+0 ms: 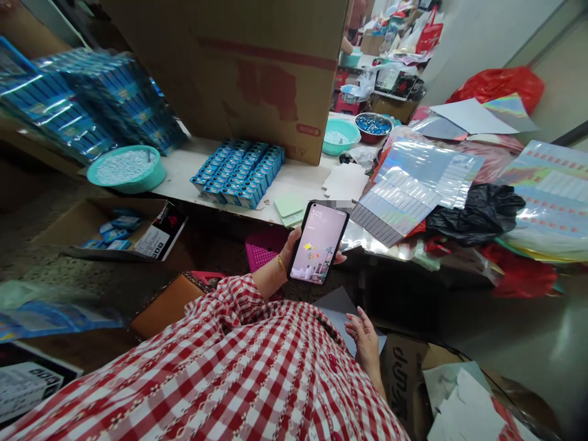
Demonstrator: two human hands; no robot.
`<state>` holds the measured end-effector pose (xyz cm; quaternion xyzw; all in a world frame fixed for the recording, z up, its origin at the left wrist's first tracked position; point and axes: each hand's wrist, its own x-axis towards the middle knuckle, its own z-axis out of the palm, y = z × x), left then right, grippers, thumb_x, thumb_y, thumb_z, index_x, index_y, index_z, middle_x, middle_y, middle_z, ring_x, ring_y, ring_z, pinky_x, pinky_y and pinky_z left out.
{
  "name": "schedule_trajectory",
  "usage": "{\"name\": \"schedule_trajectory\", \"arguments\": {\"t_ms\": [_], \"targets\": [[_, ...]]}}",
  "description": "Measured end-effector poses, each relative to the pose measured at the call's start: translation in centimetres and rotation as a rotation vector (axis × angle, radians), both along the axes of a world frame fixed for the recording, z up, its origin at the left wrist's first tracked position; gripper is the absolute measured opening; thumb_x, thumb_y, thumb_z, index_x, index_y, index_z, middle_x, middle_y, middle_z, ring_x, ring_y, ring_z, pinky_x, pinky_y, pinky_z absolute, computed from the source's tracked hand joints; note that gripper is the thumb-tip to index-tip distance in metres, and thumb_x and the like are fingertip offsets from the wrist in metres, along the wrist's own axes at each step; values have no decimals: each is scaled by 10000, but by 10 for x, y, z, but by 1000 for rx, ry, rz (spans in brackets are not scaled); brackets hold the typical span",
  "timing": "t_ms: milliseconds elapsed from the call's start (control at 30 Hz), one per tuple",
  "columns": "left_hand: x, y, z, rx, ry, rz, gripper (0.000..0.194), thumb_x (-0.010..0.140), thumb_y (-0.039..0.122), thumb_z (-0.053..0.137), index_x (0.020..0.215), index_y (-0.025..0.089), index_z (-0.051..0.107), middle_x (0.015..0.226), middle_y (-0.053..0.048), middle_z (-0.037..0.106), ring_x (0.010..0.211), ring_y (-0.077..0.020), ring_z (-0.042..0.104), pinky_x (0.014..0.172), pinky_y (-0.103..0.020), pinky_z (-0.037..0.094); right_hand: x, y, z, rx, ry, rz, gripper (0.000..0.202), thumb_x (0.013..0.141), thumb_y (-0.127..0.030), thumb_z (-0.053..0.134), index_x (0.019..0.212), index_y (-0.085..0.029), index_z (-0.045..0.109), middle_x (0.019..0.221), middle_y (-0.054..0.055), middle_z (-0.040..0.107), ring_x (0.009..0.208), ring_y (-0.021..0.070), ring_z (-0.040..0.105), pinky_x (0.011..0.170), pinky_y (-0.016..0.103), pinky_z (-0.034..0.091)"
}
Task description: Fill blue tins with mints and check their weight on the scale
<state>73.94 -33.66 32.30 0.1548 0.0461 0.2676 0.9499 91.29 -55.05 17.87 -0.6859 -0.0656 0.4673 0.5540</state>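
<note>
Phone (pixel 320 243), its screen lit, was gripped in the left hand (pixel 290 248) near the front edge of the tabletop (pixel 180 177), while the right hand (pixel 362 334) hung open beside the checked shirt (pixel 275 367) and small blue boxes (pixel 241 174) stood in rows.

We see a long white table (pixel 177 177) running across the room, a large brown cardboard panel (pixel 271 73) standing upright on it. Behind, to the right, rises a pale wall (pixel 487 30), dimly lit and greyish. Below the table we make out a dark speckled floor (pixel 202 248) and a bright pink perforated plastic piece (pixel 261 250).
</note>
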Motion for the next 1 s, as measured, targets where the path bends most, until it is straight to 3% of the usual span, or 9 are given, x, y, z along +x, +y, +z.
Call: {"name": "schedule_trajectory", "arguments": {"t_ms": [167, 267, 467, 633, 833, 1000], "targets": [[3, -1, 6, 2, -7, -9, 876, 614, 659, 639, 1252, 75, 499, 1067, -169, 639, 958, -295, 627, 1033, -499, 291, 1, -3, -1, -15, -24, 11, 692, 571, -486, 753, 1175, -204, 569, 861, 9, 694, 674, 128, 617, 627, 246, 496], [5, -1, 7, 12, -18, -13, 863, 611, 651, 649, 1232, 66, 516, 1072, -176, 637, 965, -292, 622, 1033, -492, 296, -2, -1, 7, -19, -49, 32, 600, 586, -491, 747, 1094, -198, 623, 870, 32, 701, 697, 148, 625, 644, 268, 501], [13, 5, -7, 12, 0, -141, 899, 623, 676, 625, 1286, 88, 475, 1124, -182, 623, 1017, -318, 611, 999, -480, 331, -22, 28, 56, 195, -23, 219, 412, 686, -432, 719, 1029, -212, 659, 937, 48, 695, 753, 150, 625, 724, 298, 506], [21, 12, -7, -23, 51, -295, 903, 595, 653, 667, 1294, 118, 468, 1158, -176, 609, 1037, -327, 601, 946, -448, 392, -47, 52, 89, 400, 43, 313, 357, 728, -382, 702, 1056, -252, 650, 945, 28, 686, 792, 145, 626, 764, 296, 499], [33, 15, -8, -60, 117, -443, 910, 574, 661, 668, 1274, 112, 481, 1141, -161, 612, 1000, -304, 616, 953, -446, 400, -74, 56, 96, 471, 143, 194, 412, 727, -372, 713, 1112, -270, 604, 905, 9, 687, 786, 135, 621, 746, 279, 490], [60, 1, -18, -46, 171, -501, 946, 567, 684, 643, 1300, 116, 456, 1121, -153, 611, 1025, -301, 603, 996, -462, 367, -73, 45, 97, 463, 143, 48, 449, 682, -363, 742, 1099, -262, 609, 931, 8, 683, 762, 134, 624, 734, 281, 496]]}}
